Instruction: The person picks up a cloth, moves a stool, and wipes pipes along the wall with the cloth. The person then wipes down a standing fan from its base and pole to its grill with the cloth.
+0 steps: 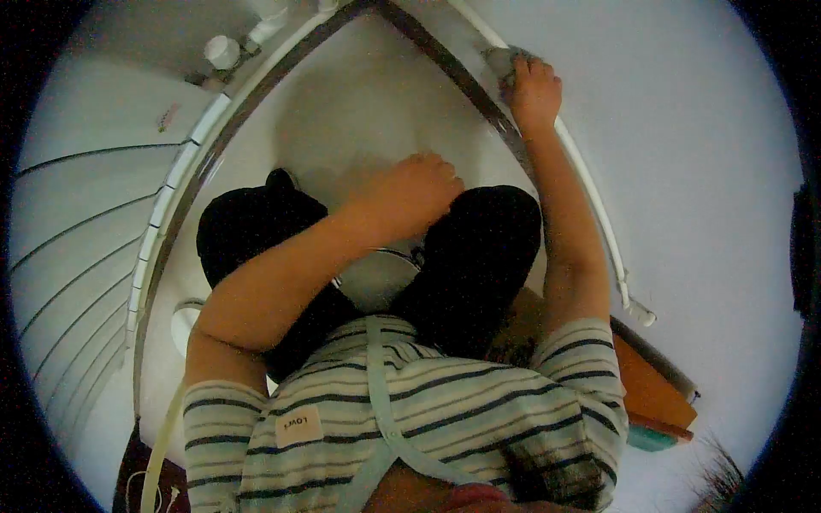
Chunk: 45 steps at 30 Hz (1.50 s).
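My right hand reaches out to the wall at the upper right. Its fingers are closed on a crumpled grey cloth, pressed against the white pipe that runs low along the wall. My left hand is in front of me beside my right knee, fingers curled in. No object shows in it, though its palm side faces away. I am crouched, with both knees bent up in dark trousers.
Pale floor narrows to a corner ahead, edged by a dark border strip. White tiles line the left wall, with a white pipe fitting near the corner. An orange-brown wooden item is at the lower right.
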Tool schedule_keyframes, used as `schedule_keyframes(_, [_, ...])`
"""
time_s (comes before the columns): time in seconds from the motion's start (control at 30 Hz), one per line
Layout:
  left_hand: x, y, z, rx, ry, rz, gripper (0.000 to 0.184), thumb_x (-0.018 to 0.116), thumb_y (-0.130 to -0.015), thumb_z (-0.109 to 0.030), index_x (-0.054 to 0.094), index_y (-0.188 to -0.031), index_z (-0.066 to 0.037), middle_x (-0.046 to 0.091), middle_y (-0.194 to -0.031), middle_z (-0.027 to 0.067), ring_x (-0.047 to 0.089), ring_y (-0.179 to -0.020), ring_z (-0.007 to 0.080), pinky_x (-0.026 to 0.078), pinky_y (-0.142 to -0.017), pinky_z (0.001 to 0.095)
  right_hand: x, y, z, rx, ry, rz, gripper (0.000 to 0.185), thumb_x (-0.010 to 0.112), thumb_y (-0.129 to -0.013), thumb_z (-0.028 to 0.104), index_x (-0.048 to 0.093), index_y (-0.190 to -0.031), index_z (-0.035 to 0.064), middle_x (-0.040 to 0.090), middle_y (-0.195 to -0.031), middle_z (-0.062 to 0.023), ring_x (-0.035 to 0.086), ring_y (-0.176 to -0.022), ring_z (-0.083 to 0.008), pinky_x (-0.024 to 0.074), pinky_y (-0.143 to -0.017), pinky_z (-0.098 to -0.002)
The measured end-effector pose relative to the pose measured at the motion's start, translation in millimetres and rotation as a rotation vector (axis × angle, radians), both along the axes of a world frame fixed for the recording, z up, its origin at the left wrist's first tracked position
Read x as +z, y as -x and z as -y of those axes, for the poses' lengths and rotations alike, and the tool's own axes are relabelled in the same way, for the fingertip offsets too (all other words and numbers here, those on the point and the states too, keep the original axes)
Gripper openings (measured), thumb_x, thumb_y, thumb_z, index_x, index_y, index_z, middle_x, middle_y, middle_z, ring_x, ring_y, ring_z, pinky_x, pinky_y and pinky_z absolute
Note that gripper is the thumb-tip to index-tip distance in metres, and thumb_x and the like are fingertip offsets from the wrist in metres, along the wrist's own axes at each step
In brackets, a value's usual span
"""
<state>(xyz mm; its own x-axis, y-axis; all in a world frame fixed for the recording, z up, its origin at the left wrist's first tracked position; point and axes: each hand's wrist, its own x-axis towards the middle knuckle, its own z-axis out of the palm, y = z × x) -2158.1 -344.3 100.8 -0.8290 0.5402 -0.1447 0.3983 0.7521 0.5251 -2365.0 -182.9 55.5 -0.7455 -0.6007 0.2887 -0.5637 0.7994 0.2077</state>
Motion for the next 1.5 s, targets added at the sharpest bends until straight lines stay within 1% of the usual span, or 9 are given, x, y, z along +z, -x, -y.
schedule_keyframes(0.23, [-12, -12, 2, -0.032, -0.02, -0.191, 0.023, 0.054, -0.076, -0.016, 0.057, -0.096, -0.005, 0.054, -0.101, 0.0122, 0.051, -0.099, 0.0288, 0.043, -0.087, 0.0395, -16, 8, 12, -0.032, -0.062, -0.033, 0.034, 0.052, -0.076, 0.013, 0.052, -0.11, 0.0093, 0.055, -0.105, -0.0129, 0.052, -0.098, -0.0293, 0.0403, -0.08, -0.042])
schedule_keyframes(0.33, [-14, -12, 3, -0.033, -0.011, -0.133, 0.021, 0.052, -0.077, -0.015, 0.057, -0.095, -0.005, 0.055, -0.099, 0.0124, 0.052, -0.097, 0.0291, 0.043, -0.086, 0.0394, -32, 26, 20, 0.058, -0.053, -0.131, 0.055, 0.069, -0.062, 0.02, 0.05, -0.114, 0.0127, 0.056, -0.095, -0.007, 0.053, -0.09, -0.0258, 0.0415, -0.072, -0.0411])
schedule_keyframes(0.53, [-28, -14, 2, 0.016, 0.028, -0.144, 0.021, 0.052, -0.076, -0.015, 0.057, -0.094, -0.005, 0.057, -0.094, 0.0116, 0.052, -0.096, 0.0286, 0.043, -0.086, 0.0391, -22, 40, 74, 0.193, 0.087, -0.125, 0.033, 0.054, -0.075, 0.014, 0.054, -0.108, 0.0126, 0.055, -0.106, -0.0112, 0.053, -0.096, -0.0282, 0.0408, -0.08, -0.042])
schedule_keyframes(0.9, [-27, -2, 12, 0.04, 0.041, -0.154, 0.023, 0.052, -0.077, -0.015, 0.057, -0.097, -0.006, 0.057, -0.094, 0.0099, 0.053, -0.094, 0.0265, 0.044, -0.084, 0.0382, 25, -4, 12, 0.135, 0.252, 0.245, 0.043, 0.063, -0.067, 0.011, 0.058, -0.109, 0.0159, 0.054, -0.113, -0.0096, 0.047, -0.108, -0.0303, 0.0412, -0.088, -0.0392])
schedule_keyframes(1.03, [-20, 3, 19, 0.041, 0.046, -0.178, 0.024, 0.051, -0.078, -0.014, 0.057, -0.1, -0.006, 0.057, -0.096, 0.0102, 0.053, -0.094, 0.0271, 0.044, -0.084, 0.0385, 18, 2, 15, 0.2, 0.206, 0.01, 0.045, 0.065, -0.064, 0.008, 0.059, -0.107, 0.0155, 0.054, -0.11, -0.0108, 0.049, -0.104, -0.0307, 0.0419, -0.088, -0.039])
schedule_keyframes(1.13, [-19, 4, 28, 0.058, -0.008, -0.137, 0.025, 0.051, -0.078, -0.014, 0.057, -0.1, -0.005, 0.057, -0.097, 0.0114, 0.053, -0.096, 0.0277, 0.044, -0.085, 0.0386, 13, 15, 25, 0.242, -0.116, 0.324, 0.049, 0.065, -0.062, 0.006, 0.058, -0.109, 0.0155, 0.054, -0.108, -0.0117, 0.05, -0.1, -0.031, 0.0438, -0.085, -0.0393])
schedule_keyframes(1.2, [-26, -1, 21, 0.041, 0.032, -0.171, 0.025, 0.052, -0.077, -0.013, 0.057, -0.1, -0.005, 0.057, -0.098, 0.0117, 0.053, -0.097, 0.0276, 0.043, -0.085, 0.0384, 34, -4, 39, 0.174, 0.276, 0.025, 0.049, 0.065, -0.064, 0.004, 0.058, -0.109, 0.0198, 0.055, -0.102, -0.0068, 0.051, -0.099, -0.0275, 0.0458, -0.082, -0.0368])
schedule_keyframes(1.3, [-22, 2, 24, 0.036, -0.021, -0.148, 0.024, 0.051, -0.077, -0.013, 0.056, -0.099, -0.005, 0.057, -0.097, 0.0115, 0.053, -0.097, 0.0272, 0.043, -0.086, 0.0384, 7, 33, 29, 0.174, -0.125, 0.11, 0.046, 0.065, -0.064, 0.004, 0.06, -0.107, 0.0206, 0.055, -0.098, -0.0061, 0.051, -0.098, -0.0267, 0.0468, -0.08, -0.0377])
schedule_keyframes(1.5, [-20, -2, 22, 0.027, 0.034, -0.208, 0.022, 0.051, -0.077, -0.012, 0.057, -0.097, -0.004, 0.057, -0.095, 0.0116, 0.054, -0.095, 0.0273, 0.045, -0.083, 0.0383, 38, 36, 84, 0.31, 0.202, -0.13, 0.04, 0.061, -0.069, 0.007, 0.059, -0.107, 0.0187, 0.056, -0.1, -0.0072, 0.053, -0.096, -0.0266, 0.0471, -0.077, -0.0372])
